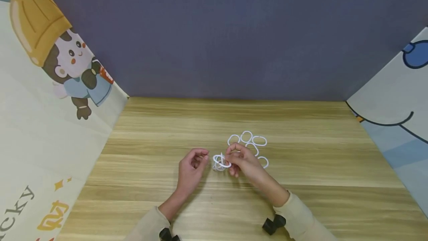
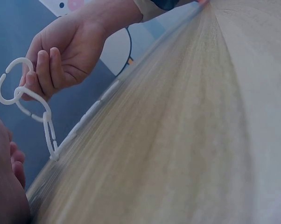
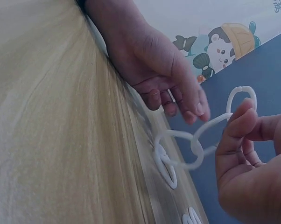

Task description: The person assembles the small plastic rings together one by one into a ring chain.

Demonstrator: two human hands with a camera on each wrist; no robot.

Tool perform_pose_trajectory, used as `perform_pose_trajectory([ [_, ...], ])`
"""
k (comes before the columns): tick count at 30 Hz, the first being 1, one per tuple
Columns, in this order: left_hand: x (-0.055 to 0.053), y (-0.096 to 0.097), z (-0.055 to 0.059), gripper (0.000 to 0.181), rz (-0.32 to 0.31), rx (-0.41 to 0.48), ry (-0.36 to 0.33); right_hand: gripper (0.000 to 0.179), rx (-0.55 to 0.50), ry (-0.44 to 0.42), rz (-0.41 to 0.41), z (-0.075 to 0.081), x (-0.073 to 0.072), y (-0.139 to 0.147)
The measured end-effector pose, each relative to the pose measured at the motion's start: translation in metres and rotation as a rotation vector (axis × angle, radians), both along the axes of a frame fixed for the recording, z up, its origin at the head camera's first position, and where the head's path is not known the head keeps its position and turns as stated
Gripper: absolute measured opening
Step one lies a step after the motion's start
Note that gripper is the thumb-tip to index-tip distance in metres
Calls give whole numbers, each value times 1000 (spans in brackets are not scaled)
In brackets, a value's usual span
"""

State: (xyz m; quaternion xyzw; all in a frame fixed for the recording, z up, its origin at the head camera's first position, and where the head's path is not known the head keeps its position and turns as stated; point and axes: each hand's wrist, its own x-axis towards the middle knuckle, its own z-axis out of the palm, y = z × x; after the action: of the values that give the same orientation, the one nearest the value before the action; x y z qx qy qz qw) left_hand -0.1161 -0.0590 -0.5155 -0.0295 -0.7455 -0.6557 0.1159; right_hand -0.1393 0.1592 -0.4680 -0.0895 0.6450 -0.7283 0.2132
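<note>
My right hand (image 1: 247, 164) pinches one white plastic chain link (image 3: 255, 93) between thumb and forefinger. Several more white links (image 3: 196, 149) hang from it, hooked into one another, and the lowest reaches down to the wooden table. My left hand (image 1: 191, 170) is just left of the chain, its fingers loosely bent and holding nothing. In the left wrist view the same chain (image 2: 47, 114) dangles below the right hand's fingertips, and small gaps show in some links. Part of the held link is hidden by the right fingers.
Several loose white links (image 1: 246, 131) lie on the table (image 1: 160, 122) beyond and right of my right hand, one partly behind it. A dark panel (image 1: 214, 36) rises at the back, with printed panels (image 1: 50, 140) along the sides.
</note>
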Motion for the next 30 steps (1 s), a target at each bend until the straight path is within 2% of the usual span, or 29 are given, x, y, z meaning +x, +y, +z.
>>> perform_pose_trajectory([
  [3,1,0,0,17,-20,0,58,12,-3,7,7,-1,0,0],
  [8,2,-1,-1,23,-87,-14,183,12,-5,12,24,-3,0,0],
  [11,2,-2,-1,22,-125,-32,227,14,0,17,43,-3,0,0],
  [16,3,-2,-2,17,-153,-34,241,14,8,21,67,-4,0,-1],
  [23,4,-1,-2,15,-138,-3,246,8,11,6,58,-5,-1,-1],
  [30,4,-1,-1,15,-110,9,202,10,42,-1,5,-8,-4,5],
])
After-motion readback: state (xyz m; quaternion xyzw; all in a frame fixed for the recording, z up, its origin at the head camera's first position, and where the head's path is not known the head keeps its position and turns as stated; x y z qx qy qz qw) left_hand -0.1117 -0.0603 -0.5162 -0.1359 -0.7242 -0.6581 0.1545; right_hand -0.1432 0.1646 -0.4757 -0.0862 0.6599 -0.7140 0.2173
